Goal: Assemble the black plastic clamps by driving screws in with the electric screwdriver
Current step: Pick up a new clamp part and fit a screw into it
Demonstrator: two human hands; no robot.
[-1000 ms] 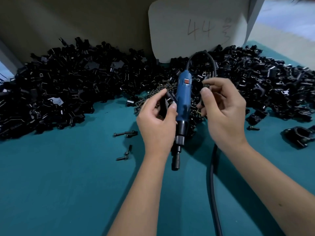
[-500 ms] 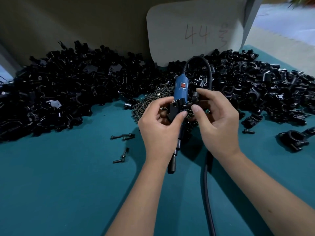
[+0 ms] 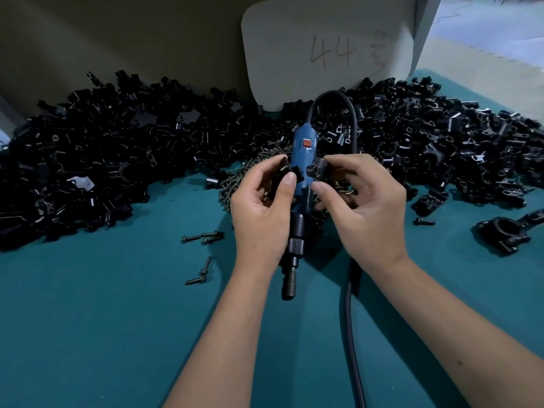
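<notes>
Head view: a black clamp piece (image 3: 287, 172) is pinched in the grip of the left hand (image 3: 262, 210), and a second clamp piece (image 3: 316, 170) is pinched between thumb and fingers of the right hand (image 3: 368, 207). Between both hands the blue electric screwdriver (image 3: 301, 172) is seen, bit end toward the person, above the teal counter (image 3: 103, 319). Behind, heaps of black clamps (image 3: 117, 160) and a screw pile (image 3: 235, 181) are spread; loose screws (image 3: 203, 237) lie nearby.

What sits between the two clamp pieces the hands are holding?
In the head view, the blue electric screwdriver lies between the left hand's piece and the right hand's piece.
</notes>
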